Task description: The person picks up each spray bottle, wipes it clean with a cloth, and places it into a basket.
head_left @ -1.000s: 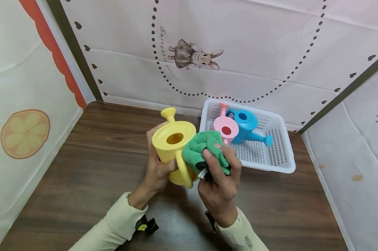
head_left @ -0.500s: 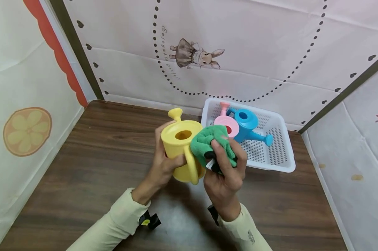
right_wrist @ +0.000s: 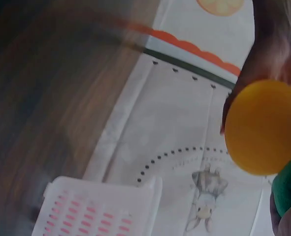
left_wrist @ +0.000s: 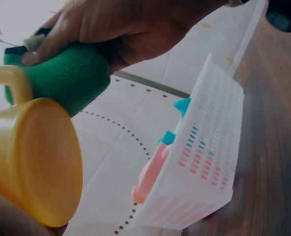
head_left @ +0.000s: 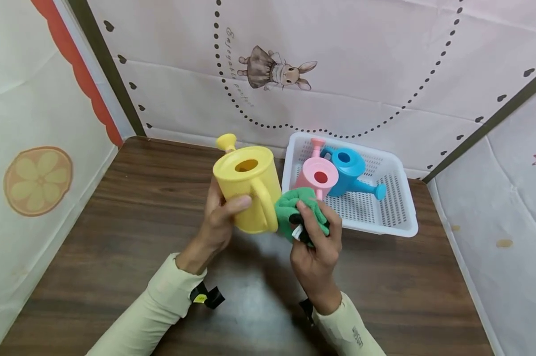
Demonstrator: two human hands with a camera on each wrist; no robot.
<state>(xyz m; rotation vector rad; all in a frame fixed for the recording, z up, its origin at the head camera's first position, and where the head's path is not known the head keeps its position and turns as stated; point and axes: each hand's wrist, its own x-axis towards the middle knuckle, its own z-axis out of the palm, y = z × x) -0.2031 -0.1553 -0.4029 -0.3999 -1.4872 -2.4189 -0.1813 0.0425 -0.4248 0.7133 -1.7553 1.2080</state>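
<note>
My left hand grips a yellow watering can by its left side, with the thumb across the front. The can hangs above the table, tilted, its spout to the upper left and its handle toward my right hand. A bunched green cloth is pinched in my right hand, close beside the can's handle. From the left wrist view, the green cloth overlaps the handle, and the can's round base faces the camera. The right wrist view has the can's yellow base with the cloth at its lower right.
A white perforated basket stands at the back right of the wooden table. Inside it lie a pink watering can and a blue watering can. Printed fabric walls enclose the table at the back and sides.
The yellow can first shifted slightly right, then moved left and up, tilting more. My right hand and the cloth moved right, then slightly down, and the cloth now sits lower on the can's side.
</note>
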